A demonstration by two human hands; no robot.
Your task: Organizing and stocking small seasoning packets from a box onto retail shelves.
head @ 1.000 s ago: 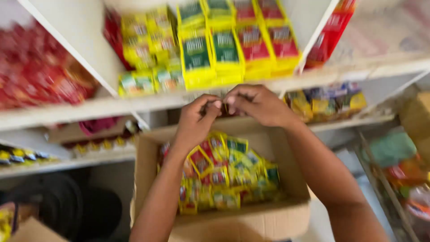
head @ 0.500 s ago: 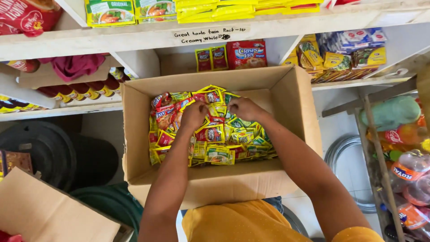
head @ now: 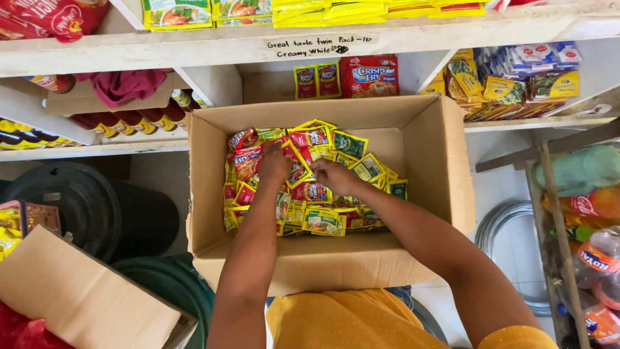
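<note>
Both hands are down inside the open cardboard box (head: 445,168), resting on the heap of small red, yellow and green sachets (head: 310,187) that fills its left and middle part. The left hand (head: 274,165) lies on the upper left of the heap with its fingers curled onto a red sachet; whether it is pinching that sachet or only pressing on it cannot be told. The right hand (head: 332,176) sits just beside it, slightly lower, fingers bent down into the packets, and its grip cannot be made out either. The two hands are close together but not touching.

A second ago both hands were raised at the edge of the white shelf (head: 194,48), pressed together below the hanging yellow packets (head: 336,10). Half a second ago they had dropped into the box, with the left hand near the top of the heap and the right hand a little to its right. Now they have drawn nearer to each other in the heap's upper middle, and the view has tilted so the box sits more squarely in the centre. The box itself and the sachets in it look unmoved.

Behind the box, in a lower shelf bay, stand a few red and green packets (head: 345,77). A pink cloth (head: 123,84) lies on the shelf to the left, and a loose flat piece of cardboard (head: 84,297) lies at lower left.
</note>
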